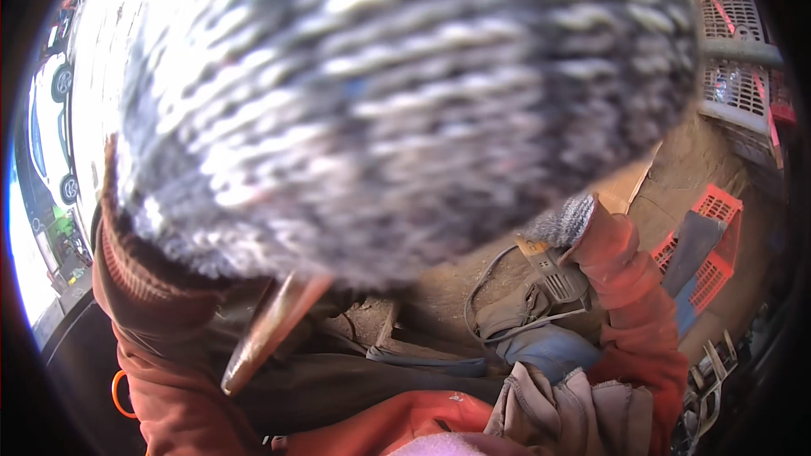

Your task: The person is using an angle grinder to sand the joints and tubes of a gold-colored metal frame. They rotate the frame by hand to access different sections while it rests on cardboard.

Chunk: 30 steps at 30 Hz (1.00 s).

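Very close to the camera, my left hand [405,118] in a grey-and-white knit glove fills the upper middle, blurred. From the glove's lower edge sticks a tapered, shiny brown piece [274,338], its point down and to the left; the hand appears closed around its other end, which is hidden. Right of centre, my right hand [557,224] wears a similar glove, mostly covered by the left one. It is closed at the yellow end of a corded power tool [562,279] with a grey, vented body. The tool's working end is out of sight.
A dark cord [469,308] loops across the brown ground beside the tool. Grey-beige cloth [574,414] lies over my lap. At right are a red plastic crate [722,262] with dark cloth on it and a white crate [731,13]. A white car [51,127] stands far left.
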Tool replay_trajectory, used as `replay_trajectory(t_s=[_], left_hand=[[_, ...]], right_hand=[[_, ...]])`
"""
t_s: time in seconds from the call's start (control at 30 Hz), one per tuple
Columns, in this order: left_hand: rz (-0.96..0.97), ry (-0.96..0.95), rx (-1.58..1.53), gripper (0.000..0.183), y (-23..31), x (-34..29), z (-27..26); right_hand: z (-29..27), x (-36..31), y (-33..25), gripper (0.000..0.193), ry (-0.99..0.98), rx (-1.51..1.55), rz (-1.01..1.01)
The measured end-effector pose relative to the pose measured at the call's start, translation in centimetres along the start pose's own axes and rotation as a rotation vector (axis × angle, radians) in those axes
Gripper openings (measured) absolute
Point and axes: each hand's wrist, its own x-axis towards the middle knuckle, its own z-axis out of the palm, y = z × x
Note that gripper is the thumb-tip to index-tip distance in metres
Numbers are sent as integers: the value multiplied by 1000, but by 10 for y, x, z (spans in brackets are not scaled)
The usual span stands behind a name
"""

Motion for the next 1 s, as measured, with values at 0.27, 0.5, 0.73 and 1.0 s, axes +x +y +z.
replay_trajectory(t_s=[0.27, 0.5, 0.73, 1.0], left_hand=[[-15, -2, 29, 19, -14, 8, 2], [-9, -3, 35, 16, -18, 12, 1], [-7, 10, 32, 14, -23, 13, -1], [-9, 44, 18, 12, -21, 4, -11]], right_hand=[[-4, 7, 15, 85, 71, -223, -103], [-2, 3, 3, 88, 48, -20, 51], [3, -8, 19, 83, 140, 239, 73], [8, -12, 19, 79, 131, 234, 15]])
